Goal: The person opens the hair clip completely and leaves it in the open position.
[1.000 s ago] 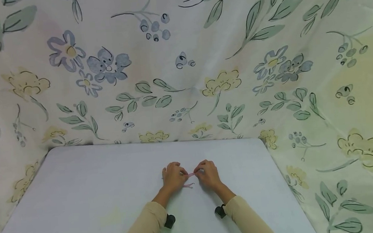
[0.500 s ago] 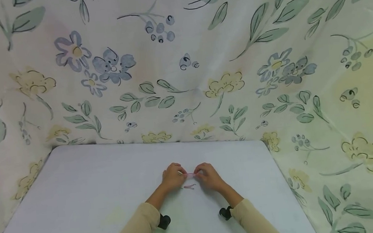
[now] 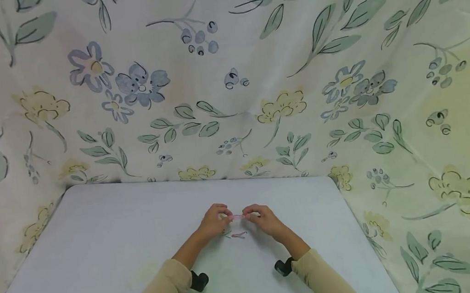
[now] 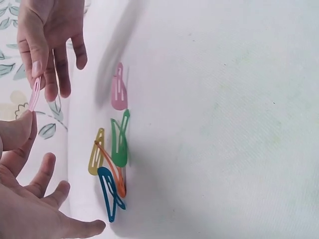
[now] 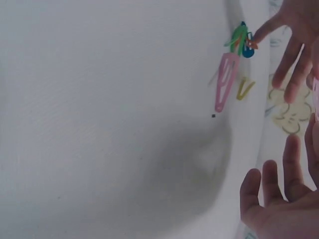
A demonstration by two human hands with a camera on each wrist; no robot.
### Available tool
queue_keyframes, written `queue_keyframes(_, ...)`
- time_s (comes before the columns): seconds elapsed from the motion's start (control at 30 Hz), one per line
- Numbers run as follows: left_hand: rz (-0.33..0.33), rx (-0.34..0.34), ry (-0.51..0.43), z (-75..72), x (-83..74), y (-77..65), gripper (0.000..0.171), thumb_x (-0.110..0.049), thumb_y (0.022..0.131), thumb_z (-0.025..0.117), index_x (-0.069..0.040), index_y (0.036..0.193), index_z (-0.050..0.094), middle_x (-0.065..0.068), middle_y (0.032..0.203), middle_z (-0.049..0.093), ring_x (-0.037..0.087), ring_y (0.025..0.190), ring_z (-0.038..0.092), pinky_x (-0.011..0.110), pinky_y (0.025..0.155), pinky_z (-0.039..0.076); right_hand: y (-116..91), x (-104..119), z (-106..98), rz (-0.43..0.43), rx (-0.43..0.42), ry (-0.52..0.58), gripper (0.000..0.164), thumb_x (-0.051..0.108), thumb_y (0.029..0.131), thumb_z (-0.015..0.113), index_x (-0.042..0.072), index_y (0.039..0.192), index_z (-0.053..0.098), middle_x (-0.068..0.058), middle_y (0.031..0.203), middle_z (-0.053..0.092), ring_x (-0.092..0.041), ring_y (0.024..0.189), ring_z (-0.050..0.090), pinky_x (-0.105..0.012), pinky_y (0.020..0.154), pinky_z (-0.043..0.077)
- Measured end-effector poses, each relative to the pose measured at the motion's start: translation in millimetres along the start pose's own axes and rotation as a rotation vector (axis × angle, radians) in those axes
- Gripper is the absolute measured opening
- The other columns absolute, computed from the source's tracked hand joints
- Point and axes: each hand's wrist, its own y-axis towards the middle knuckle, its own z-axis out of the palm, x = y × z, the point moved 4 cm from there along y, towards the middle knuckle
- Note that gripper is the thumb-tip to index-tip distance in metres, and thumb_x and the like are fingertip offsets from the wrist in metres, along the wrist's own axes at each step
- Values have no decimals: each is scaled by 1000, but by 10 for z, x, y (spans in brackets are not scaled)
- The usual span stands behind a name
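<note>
A light pink snap hair clip point(image 4: 34, 94) is held up between both hands, one end each. My left hand point(image 3: 215, 220) pinches one end with thumb and forefinger, its other fingers spread. The opposite end is pinched by my right hand point(image 3: 264, 218), seen at the top of the left wrist view. Below them on the table lie more snap hair clips: a darker pink clip point(image 4: 119, 93), a green clip point(image 4: 120, 142), a yellow clip point(image 4: 96, 153), an orange clip point(image 4: 118, 179) and a blue clip point(image 4: 108, 193). The orange one overlaps the blue one.
The white table point(image 3: 122, 238) spreads around the hands, its far edge meeting a floral curtain point(image 3: 213, 74). A black wrist camera point(image 3: 199, 281) is strapped at the left cuff and another black camera point(image 3: 283, 267) at the right cuff.
Both hands have risen slightly with the light pink clip, and the forearms have spread apart. More of the clips on the table shows beside the left hand.
</note>
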Motion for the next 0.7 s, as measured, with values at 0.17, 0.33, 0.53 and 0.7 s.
queue_keyframes(0.17, -47, 30, -110, -68, -31, -27, 6, -11, 93, 69, -7, 92, 72, 13, 135, 56, 40, 136, 41, 59, 113, 26, 1, 86, -12, 22, 13, 72, 20, 14, 99, 61, 2, 110, 71, -22, 131, 60, -32, 127, 51, -58, 110, 32)
queue_keyframes(0.33, -93, 56, -169, -134, -64, -64, 9, -15, 95, 68, -7, 95, 72, 12, 138, 55, 39, 139, 37, 61, 112, 25, -12, 156, -27, 65, 62, 117, 26, 21, 101, 59, 2, 114, 70, -22, 138, 56, -32, 131, 49, -57, 111, 33)
queue_keyframes(0.53, -122, 112, -254, -190, -114, -115, 14, -18, 96, 67, -5, 97, 70, 17, 141, 53, 39, 138, 37, 64, 113, 21, -20, 214, -42, 64, 116, 167, 29, 19, 103, 55, -3, 116, 68, -23, 140, 54, -28, 128, 50, -51, 109, 38)
queue_keyframes(0.7, -110, 143, -281, -226, -142, -154, 17, -19, 96, 66, -3, 99, 70, 16, 141, 53, 40, 139, 36, 64, 112, 23, -25, 242, -53, 41, 159, 203, 32, 19, 103, 56, -9, 115, 65, -16, 135, 59, -25, 126, 51, -46, 107, 39)
